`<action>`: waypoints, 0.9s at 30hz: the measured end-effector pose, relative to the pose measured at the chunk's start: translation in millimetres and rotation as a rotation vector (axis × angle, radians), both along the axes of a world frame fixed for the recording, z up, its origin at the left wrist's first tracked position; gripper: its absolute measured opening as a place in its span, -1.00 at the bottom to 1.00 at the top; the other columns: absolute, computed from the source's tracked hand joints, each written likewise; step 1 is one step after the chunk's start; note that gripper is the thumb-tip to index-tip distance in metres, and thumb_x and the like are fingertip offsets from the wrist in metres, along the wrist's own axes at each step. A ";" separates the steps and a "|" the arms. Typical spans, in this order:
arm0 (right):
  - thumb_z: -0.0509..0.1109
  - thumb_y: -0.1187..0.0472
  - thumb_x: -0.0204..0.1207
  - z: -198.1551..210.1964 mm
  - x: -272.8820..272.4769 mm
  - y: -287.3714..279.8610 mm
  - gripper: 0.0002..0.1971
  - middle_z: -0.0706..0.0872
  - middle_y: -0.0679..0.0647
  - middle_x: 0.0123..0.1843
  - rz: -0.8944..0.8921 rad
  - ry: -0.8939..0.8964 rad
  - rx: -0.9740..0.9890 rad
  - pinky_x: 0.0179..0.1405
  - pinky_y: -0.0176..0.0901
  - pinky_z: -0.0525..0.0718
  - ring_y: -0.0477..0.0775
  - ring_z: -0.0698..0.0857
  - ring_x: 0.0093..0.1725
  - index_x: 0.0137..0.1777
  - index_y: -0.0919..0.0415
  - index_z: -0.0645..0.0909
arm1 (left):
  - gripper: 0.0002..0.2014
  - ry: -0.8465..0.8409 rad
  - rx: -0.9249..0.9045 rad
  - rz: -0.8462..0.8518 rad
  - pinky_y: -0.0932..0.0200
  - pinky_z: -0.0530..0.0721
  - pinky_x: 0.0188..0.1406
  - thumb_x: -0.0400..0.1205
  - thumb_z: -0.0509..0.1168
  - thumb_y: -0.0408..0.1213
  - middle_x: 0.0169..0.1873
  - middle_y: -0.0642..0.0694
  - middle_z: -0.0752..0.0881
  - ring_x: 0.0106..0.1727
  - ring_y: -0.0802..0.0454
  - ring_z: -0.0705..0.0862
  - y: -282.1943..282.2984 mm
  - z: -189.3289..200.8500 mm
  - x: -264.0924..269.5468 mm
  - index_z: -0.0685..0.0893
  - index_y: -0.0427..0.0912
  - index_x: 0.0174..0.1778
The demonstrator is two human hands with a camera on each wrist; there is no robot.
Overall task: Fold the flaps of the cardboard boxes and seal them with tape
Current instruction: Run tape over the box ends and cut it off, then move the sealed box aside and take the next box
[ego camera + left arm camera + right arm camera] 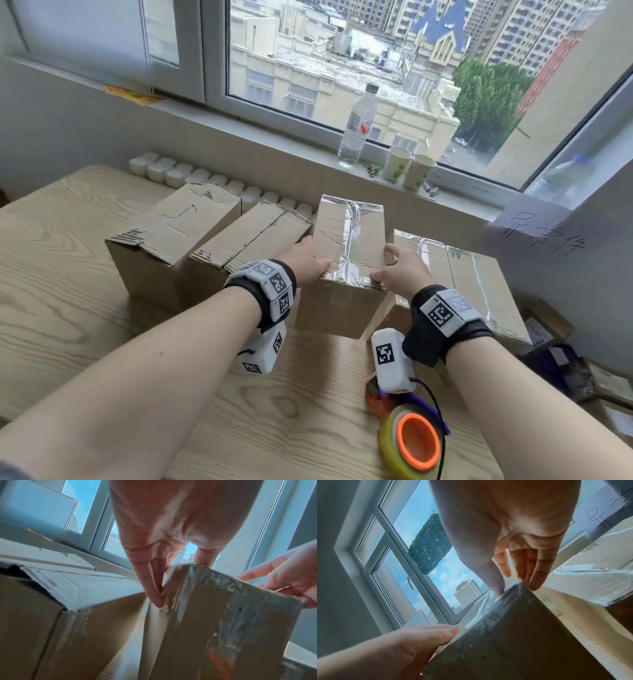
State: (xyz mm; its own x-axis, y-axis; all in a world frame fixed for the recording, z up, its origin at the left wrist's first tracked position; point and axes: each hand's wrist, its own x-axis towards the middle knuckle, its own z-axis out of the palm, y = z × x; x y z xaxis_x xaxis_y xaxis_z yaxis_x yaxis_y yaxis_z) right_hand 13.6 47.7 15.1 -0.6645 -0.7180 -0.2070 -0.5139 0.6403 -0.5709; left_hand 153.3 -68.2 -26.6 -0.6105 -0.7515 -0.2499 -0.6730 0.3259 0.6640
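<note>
A: Where is the box being worked on?

B: The taped box [346, 260] is held between the two hands on the wooden table [85, 325], third in a row of four. Just to its right stands another taped box [469, 281]; to its left are two untaped boxes [246, 240], flaps folded down but seams bare.

A: How are the hands set?

B: The left hand [303, 262] is clamped on the near left top corner, thumb on the lid and fingers [154, 588] laid straight down the side wall. The right hand [400, 267] is mirrored at the near right corner, thumb on the taped edge, fingers [537, 572] down the far side. Both are pressed onto the box; neither is curled round it.

A: What step is judged to be in hand?

B: Probably the tape [352, 236] is being smoothed over the near edge, or the finished box is being shifted aside; which cannot be told.

A: How is it best done?

B: Even pressure should be kept on both corners so the wrinkled tape is rubbed flat. If lifted, the box should be kept level. The tape dispenser [414, 442] lies near the right forearm and should be avoided by the wrist.
</note>
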 end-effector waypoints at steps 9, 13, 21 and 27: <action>0.43 0.50 0.37 -31.4 -63.7 -36.7 -0.37 0.65 0.10 0.32 0.026 0.008 0.129 0.34 -0.05 0.59 0.10 0.61 0.31 0.44 0.04 0.52 | -0.56 -0.125 0.009 -0.043 0.01 0.57 0.27 0.57 0.30 -0.16 0.27 -0.18 0.64 0.27 -0.16 0.60 -24.2 -25.8 -50.5 0.45 -0.16 0.36; 0.48 0.38 0.35 -41.1 -77.7 -45.2 -0.48 0.68 0.06 0.28 0.039 0.086 0.211 0.31 -0.03 0.61 0.08 0.64 0.27 0.30 -0.03 0.61 | -0.57 -0.129 -0.003 -0.104 0.03 0.57 0.28 0.59 0.32 -0.17 0.27 -0.15 0.65 0.28 -0.11 0.61 -30.8 -30.9 -59.8 0.47 -0.15 0.38; 0.42 0.26 0.39 -25.7 -75.5 -69.6 -0.63 0.63 0.05 0.26 0.131 0.307 0.115 0.26 -0.10 0.51 0.13 0.54 0.33 0.17 -0.09 0.69 | -0.57 0.022 -0.318 0.059 0.07 0.48 0.34 0.63 0.21 -0.17 0.34 -0.05 0.58 0.35 -0.03 0.53 -50.5 -22.1 -49.8 0.47 -0.05 0.45; 0.45 0.21 0.40 -23.3 -45.2 -92.5 -0.68 0.65 0.05 0.30 0.269 0.184 0.007 0.29 -0.14 0.50 0.06 0.57 0.31 0.15 -0.04 0.71 | -0.43 -0.256 -0.425 0.318 -0.09 0.25 0.46 0.53 0.25 -0.04 0.47 -0.13 0.37 0.52 -0.12 0.27 -83.3 -26.5 -0.4 0.38 -0.02 0.48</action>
